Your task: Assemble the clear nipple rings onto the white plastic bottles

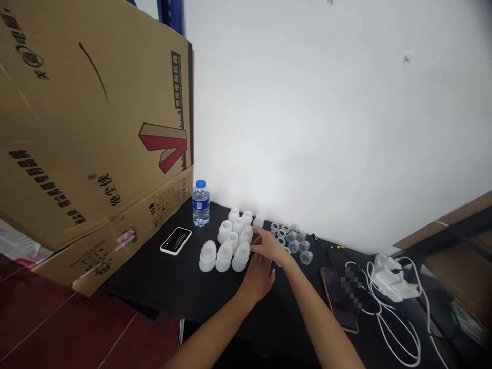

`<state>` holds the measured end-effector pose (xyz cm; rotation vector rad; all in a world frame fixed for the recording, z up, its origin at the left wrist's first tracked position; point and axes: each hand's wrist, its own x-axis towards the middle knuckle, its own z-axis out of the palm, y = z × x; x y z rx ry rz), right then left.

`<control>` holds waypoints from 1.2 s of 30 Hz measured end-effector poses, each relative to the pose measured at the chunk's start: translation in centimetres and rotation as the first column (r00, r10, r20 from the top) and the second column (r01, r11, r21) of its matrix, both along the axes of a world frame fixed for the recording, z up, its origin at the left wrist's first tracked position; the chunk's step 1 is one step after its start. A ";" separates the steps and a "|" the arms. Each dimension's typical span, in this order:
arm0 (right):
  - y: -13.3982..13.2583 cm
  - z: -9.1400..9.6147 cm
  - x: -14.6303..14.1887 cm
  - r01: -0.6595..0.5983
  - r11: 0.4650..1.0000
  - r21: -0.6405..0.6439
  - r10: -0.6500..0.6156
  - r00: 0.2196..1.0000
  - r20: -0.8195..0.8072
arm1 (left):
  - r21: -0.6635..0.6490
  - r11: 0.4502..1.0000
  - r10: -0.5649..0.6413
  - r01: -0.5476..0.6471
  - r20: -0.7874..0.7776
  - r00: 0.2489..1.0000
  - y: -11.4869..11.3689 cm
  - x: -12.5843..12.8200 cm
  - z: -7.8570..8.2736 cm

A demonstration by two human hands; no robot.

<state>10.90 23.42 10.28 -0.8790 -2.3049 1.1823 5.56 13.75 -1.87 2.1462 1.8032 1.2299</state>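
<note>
As I am looking on from far away through the head camera, my right hand (pixel 269 245) is reaching over a group of white plastic bottle tops (pixel 241 256) on a black table (pixel 134 277). Its fingers (pixel 254 241) are touching one top in the middle of the group, held narrow, but I cannot tell if they are gripping it. My left hand (pixel 257 279) is resting just in front, with its fingers bent, and I cannot tell if it is holding anything. The tops are standing upright, long sides going up and down, narrow ends pointing up. Small clear plastic cups (pixel 294 241) are sitting on the right. A water bottle (pixel 200 204) with a blue cap and blue label is standing behind, its words too small to read. A brown cardboard box (pixel 96 143) is leaning on the left, showing a red arrow and black Chinese writing.
</note>
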 end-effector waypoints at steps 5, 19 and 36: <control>2.7 0.1 2.9 0.164 0.978 0.130 -0.163 0.986 -0.022 | 0.000 1.000 0.019 -0.019 0.021 1.000 -0.2 0.0 0.6; 4.6 -1.5 4.8 0.306 0.829 0.467 -0.396 0.912 0.106 | 0.006 1.000 -0.018 0.018 0.042 0.999 -0.2 -0.4 0.9; -6.1 -8.1 12.2 0.407 0.831 0.379 -0.471 0.878 0.090 | 0.008 1.000 -0.031 0.030 0.158 0.987 -0.1 -1.0 1.3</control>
